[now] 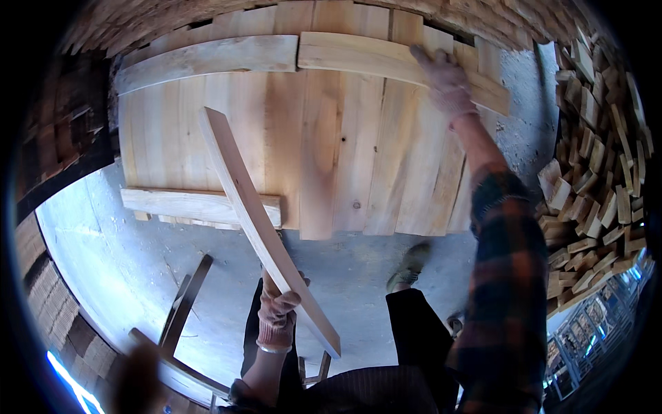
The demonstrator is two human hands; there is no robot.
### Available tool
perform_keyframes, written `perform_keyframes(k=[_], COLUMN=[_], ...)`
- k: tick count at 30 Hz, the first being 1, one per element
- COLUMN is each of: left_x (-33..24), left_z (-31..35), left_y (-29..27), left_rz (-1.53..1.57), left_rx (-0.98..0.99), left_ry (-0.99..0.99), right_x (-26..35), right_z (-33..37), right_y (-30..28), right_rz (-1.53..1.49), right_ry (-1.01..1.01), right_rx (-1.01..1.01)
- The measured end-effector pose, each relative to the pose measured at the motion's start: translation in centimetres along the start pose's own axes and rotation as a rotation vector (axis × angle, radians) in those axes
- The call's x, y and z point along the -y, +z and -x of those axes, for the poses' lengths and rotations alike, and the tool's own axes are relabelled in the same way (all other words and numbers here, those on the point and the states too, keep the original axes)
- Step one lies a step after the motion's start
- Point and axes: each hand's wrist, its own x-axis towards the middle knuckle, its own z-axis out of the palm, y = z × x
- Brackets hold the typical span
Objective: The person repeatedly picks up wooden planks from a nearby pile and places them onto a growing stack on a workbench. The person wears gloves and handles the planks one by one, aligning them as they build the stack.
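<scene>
While your left hand (278, 303) is clenched around a loose board (265, 224), gripping it low down so that it slants up and away over the near edge of the panel (331, 145), your right hand (445, 76) reaches far across and lies flat, fingers spread, on the far right batten (400, 65); it presses there rather than grips. The panel lies on the concrete floor (110, 234): a row of upright planks set edge to edge, seemingly complete from side to side. Across its far end two battens lie end to end, the left one (207, 58) apart from your hand, the right one under your palm. Across the near end only one short batten (196, 205) is down, on the left half, and the board you hold crosses just above its right end. So I judge the laying of the planks done, the far cross-pieces placed, and the near row half done, with its right half bare and the held board not yet set down. Whether any piece is nailed I cannot tell. Stacks of offcuts (593, 172) stand well to your right, and your shoe (410, 265) is just short of the panel's near edge.
</scene>
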Motion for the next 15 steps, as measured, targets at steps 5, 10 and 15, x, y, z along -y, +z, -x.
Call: perform_keyframes(k=[5,10,15], left_x=[0.0,-1.9,-0.3], left_z=[0.5,2.0,1.5], left_y=[3.6,5.8,7.0], left_rz=[0.169,-0.201,-0.311], left_rx=[0.217,0.048,0.25], left_ry=[0.05,0.102,-0.194], right_x=[0.4,18.1,22.3], right_z=[1.0,11.4,17.8], right_y=[1.4,-11.5,-13.8], right_rz=[-0.026,-1.604,-2.344], right_ry=[0.021,0.1,0.462], right_rx=[-0.068,0.554,0.752])
